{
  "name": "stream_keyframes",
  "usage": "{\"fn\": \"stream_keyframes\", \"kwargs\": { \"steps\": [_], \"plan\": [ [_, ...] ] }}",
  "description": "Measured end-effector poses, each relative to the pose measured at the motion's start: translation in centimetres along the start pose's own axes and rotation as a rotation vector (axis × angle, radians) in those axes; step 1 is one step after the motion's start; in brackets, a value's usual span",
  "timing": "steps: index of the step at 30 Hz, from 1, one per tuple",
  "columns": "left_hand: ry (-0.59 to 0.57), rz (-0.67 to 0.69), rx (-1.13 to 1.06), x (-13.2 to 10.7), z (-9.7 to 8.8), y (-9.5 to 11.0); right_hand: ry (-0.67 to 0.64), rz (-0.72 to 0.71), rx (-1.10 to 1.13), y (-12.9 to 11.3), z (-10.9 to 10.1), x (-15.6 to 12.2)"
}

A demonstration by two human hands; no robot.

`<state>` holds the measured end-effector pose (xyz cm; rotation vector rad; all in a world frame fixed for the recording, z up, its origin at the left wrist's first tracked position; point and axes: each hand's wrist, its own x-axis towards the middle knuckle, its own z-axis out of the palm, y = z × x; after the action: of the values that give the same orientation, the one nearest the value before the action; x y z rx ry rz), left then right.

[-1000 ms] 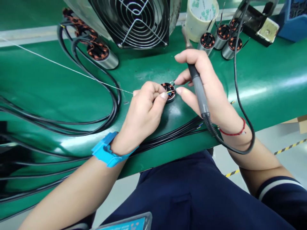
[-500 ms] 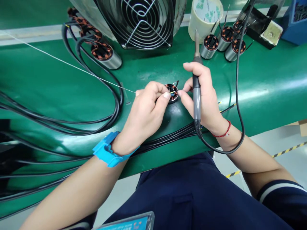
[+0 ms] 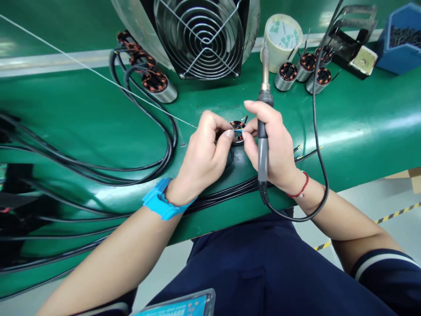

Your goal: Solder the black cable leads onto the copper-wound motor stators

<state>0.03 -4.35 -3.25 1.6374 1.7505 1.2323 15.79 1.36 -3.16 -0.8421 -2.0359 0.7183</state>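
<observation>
My left hand (image 3: 207, 151) pinches the end of a black cable, where thin yellow and blue wires (image 3: 238, 130) stick out over a small motor stator (image 3: 237, 124) with copper windings. A thin solder wire (image 3: 98, 75) runs from the upper left to this hand. In my right hand (image 3: 279, 142) a soldering iron (image 3: 263, 153) lies between thumb and forefinger, its metal tip pointing up and away from the stator. The right thumb and a fingertip also pinch at the free wire ends. My fingers partly cover the stator.
A fan (image 3: 206, 41) with a wire guard stands behind the hands. Several finished-looking stators (image 3: 286, 81) stand by a tape roll (image 3: 279, 48) and an iron stand (image 3: 357, 57). A blue bin (image 3: 401, 48) is far right. Black cables (image 3: 138, 180) cover the left and front edge.
The view has shifted a little. My right fingertips have moved closer to the wires, and the blue wire now shows more clearly between both hands. The soldering iron is still held tip up.
</observation>
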Motion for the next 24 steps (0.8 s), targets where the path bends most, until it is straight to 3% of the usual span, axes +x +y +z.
{"fn": "stream_keyframes", "kwargs": {
  "steps": [8, 15, 24],
  "plan": [
    [0.024, 0.009, -0.112, 0.7, -0.6, -0.1, -0.014, -0.107, 0.043, 1.4, -0.4, 1.3],
    [0.068, 0.056, 0.023, 1.8, -0.9, -0.3, 0.000, -0.157, 0.130, 2.3, -0.4, 2.0],
    [-0.013, 0.160, 0.130, 2.5, -1.3, -0.1, -0.129, 0.001, 0.262, 3.1, -0.3, 2.6]
  ]
}}
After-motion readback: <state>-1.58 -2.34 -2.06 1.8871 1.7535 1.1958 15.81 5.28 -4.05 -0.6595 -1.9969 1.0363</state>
